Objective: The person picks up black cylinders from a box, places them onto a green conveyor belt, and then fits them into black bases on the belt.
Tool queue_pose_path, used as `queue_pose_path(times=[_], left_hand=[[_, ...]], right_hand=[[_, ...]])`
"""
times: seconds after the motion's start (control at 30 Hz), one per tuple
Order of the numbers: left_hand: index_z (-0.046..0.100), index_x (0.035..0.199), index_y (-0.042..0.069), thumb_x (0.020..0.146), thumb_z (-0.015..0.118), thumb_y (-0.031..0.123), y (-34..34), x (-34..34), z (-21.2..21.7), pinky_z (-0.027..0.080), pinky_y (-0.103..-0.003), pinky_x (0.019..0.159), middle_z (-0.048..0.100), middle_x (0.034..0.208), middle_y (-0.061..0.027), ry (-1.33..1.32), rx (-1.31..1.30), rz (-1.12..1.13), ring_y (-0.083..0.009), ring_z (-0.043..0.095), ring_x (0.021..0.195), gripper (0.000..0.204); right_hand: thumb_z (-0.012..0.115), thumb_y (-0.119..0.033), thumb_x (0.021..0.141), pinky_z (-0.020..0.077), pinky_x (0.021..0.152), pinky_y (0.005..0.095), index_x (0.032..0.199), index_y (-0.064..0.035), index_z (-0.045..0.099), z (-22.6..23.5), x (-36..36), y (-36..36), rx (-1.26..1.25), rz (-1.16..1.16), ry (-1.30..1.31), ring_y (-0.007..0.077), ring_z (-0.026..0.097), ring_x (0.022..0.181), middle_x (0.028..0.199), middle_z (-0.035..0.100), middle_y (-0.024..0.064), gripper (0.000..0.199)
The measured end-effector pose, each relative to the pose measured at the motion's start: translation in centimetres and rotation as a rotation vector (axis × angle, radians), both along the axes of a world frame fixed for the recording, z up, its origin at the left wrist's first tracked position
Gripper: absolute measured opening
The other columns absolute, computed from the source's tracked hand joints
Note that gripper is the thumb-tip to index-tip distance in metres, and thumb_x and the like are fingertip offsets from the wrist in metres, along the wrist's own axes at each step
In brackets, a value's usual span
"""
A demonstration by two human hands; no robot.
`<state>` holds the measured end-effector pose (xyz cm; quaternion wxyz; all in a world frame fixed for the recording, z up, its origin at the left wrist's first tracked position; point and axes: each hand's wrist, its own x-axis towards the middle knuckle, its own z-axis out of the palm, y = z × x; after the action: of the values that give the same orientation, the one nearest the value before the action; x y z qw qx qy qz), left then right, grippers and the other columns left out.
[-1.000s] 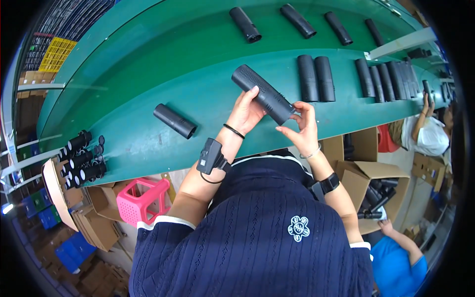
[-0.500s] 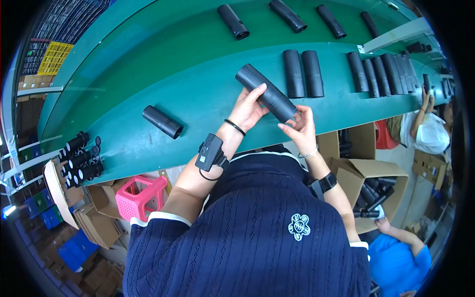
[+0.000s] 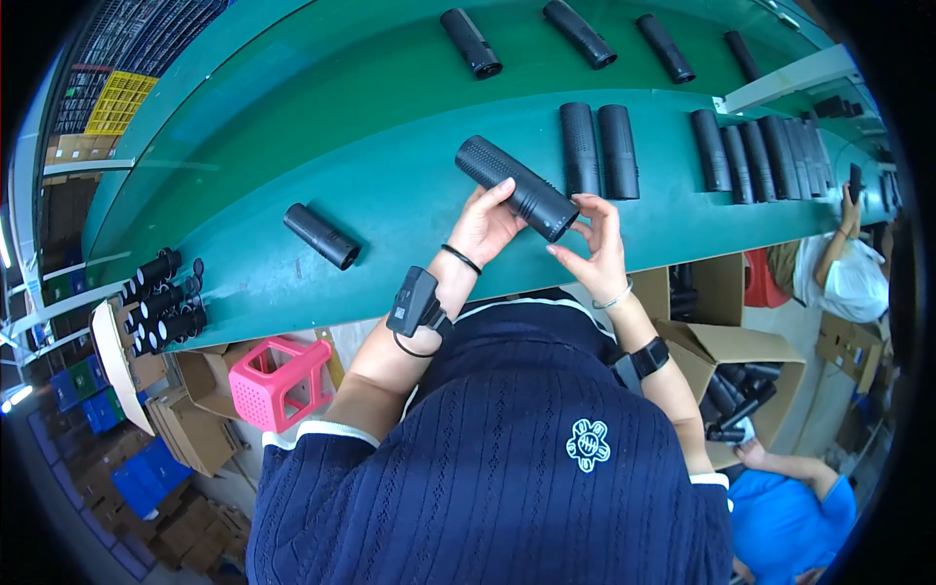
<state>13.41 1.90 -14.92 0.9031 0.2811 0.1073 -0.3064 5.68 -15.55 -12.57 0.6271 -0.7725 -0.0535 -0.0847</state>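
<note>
In the head view, the left forearm comes in from the lower left, and the left hand (image 3: 490,226) sits at the centre of the frame, thumb on top, gripping a perforated black cylinder (image 3: 515,187) around its middle. The right hand (image 3: 602,244), just right of centre, is curled with thumb and fingertips apart around the cylinder's lower end; whether they press on it I cannot tell. The cylinder slants from upper left to lower right between the hands, over the green tabletop (image 3: 409,185).

A single black tube (image 3: 322,236) lies left of the hands, with an upright-looking pair (image 3: 617,153) just beyond the cylinder to the right.

At the lower right, an open cardboard box (image 3: 786,398) holds a jumble of black tubes, and a co-worker's hand (image 3: 752,452) is at its near edge. Above it, another carton (image 3: 721,281) has dark tubes inside. A yellow crate (image 3: 120,102) stands upper left.
</note>
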Motion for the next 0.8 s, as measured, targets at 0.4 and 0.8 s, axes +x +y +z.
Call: queue_pose_path(times=[0.4,0.8], left_hand=[[0.040,0.129,0.007,0.077,0.063,0.012,-0.1,0.5,0.2,0.036,-0.053,0.103,0.049,0.126,-0.0174,-0.071,-0.216,-0.028,-0.0364,0.042,0.124,0.057],[0.043,0.123,-0.003,0.081,0.066,0.019,5.8,12.3,-2.1,0.052,-0.038,0.079,0.058,0.108,-0.0160,0.040,0.221,0.137,-0.0278,0.060,0.095,0.052]], right_hand=[[0.069,0.010,0.071,0.0496,0.088,0.0339,0.120,-0.0052,0.039,-0.2,0.0,-0.1,0.367,0.102,0.161,0.0196,0.050,0.109,0.121,0.041,0.0099,0.059],[0.062,0.003,0.080,0.0480,0.080,0.0267,0.109,-0.0014,0.054,-0.6,-0.3,-5.0,0.106,0.016,0.302,0.0136,0.058,0.095,0.105,0.058,0.0059,0.031]])
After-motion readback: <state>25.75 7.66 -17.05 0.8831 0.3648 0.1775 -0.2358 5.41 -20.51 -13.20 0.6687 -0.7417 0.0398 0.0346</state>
